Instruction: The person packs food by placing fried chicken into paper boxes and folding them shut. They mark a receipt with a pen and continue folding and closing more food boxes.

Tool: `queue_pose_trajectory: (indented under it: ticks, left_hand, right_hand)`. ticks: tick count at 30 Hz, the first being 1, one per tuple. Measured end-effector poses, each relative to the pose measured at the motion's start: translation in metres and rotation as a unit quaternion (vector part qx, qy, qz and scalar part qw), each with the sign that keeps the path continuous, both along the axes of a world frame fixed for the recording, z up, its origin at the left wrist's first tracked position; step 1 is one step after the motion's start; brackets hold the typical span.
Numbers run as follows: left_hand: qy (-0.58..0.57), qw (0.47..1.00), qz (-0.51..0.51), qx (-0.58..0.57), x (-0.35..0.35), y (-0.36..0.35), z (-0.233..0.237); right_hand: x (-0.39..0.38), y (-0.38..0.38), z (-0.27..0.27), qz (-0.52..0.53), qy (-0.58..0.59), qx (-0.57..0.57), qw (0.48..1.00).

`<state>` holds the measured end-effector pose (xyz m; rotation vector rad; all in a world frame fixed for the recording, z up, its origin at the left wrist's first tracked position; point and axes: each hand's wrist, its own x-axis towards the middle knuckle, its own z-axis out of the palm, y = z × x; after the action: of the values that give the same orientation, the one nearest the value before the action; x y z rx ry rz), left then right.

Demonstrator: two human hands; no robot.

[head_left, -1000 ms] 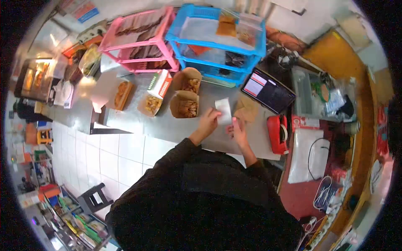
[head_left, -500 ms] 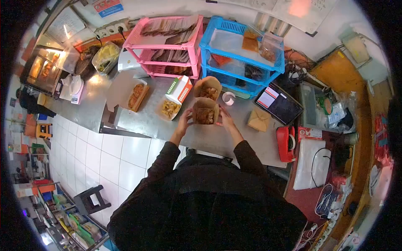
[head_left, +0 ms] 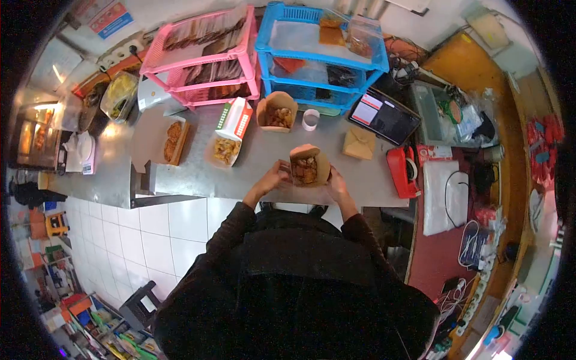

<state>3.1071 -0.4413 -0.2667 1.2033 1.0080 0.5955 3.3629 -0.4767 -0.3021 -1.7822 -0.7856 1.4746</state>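
An open kraft-paper food box (head_left: 309, 170) with browned pieces of food inside is between my hands, near the counter's front edge. My left hand (head_left: 275, 179) has curled fingers at the box's left side, and my right hand (head_left: 338, 185) grips its right side. Behind it stands a second open kraft box (head_left: 277, 113) with similar food. To the left, a white, red and green carton (head_left: 233, 123) lies open with yellowish food in it. Farther left, an open cardboard box (head_left: 176, 144) holds a browned piece. A closed kraft box (head_left: 359, 143) sits to the right.
Pink tiered baskets (head_left: 201, 75) and blue tiered baskets (head_left: 324, 63) line the back of the metal counter (head_left: 264, 144). A small white cup (head_left: 310, 120) stands before the blue ones. To the right are a tablet (head_left: 384, 117) and a red tape dispenser (head_left: 401, 173).
My hands have brought the food box toward me, away from the second kraft box, and turned it somewhat. The head view has shifted, so the counter's contents appear moved.
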Motion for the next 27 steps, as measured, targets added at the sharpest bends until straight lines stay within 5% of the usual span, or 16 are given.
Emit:
queue_pose_trajectory:
  ticks: [1, 4, 6, 9, 12, 15, 19, 21, 25, 27]
  left_hand:
    - [-0.078, 0.984, 0.021, -0.159, 0.003, 0.002, 0.020]
    - [-0.032, 0.980, -0.014, -0.197, 0.008, 0.015, 0.036]
    - [0.002, 0.990, 0.016, -0.143, 0.016, 0.016, 0.015]
    - [0.093, 0.995, 0.029, 0.003, 0.028, 0.016, 0.010]
    - [0.220, 0.955, 0.003, 0.197, 0.032, 0.029, -0.034]
    - [0.296, 0.905, -0.020, 0.304, 0.033, 0.026, -0.023]
    - [0.239, 0.927, -0.112, 0.266, 0.027, 0.022, 0.004]
    - [0.187, 0.905, -0.084, 0.373, 0.032, 0.012, 0.015]
    - [0.151, 0.850, -0.178, 0.472, 0.039, 0.008, 0.010]
    - [0.240, 0.825, -0.153, 0.488, 0.043, -0.002, -0.008]
  right_hand:
    - [0.004, -0.002, -0.004, 0.039, -0.036, -0.050, 0.997]
    - [0.003, -0.005, 0.011, 0.045, -0.016, -0.045, 0.998]
    - [-0.008, -0.005, 0.058, 0.003, 0.093, 0.028, 0.995]
    - [-0.001, 0.026, -0.040, 0.093, 0.013, 0.076, 0.993]
    - [0.001, 0.040, -0.074, 0.105, -0.094, 0.146, 0.979]
    - [0.005, 0.049, -0.090, 0.116, -0.202, 0.213, 0.949]
    - [-0.001, 0.055, -0.001, 0.268, -0.215, 0.136, 0.929]
    - [-0.003, 0.068, 0.007, 0.361, -0.281, 0.117, 0.882]
    - [-0.009, 0.084, -0.024, 0.399, -0.086, 0.174, 0.896]
    - [0.001, 0.086, -0.043, 0.412, 0.064, 0.216, 0.883]
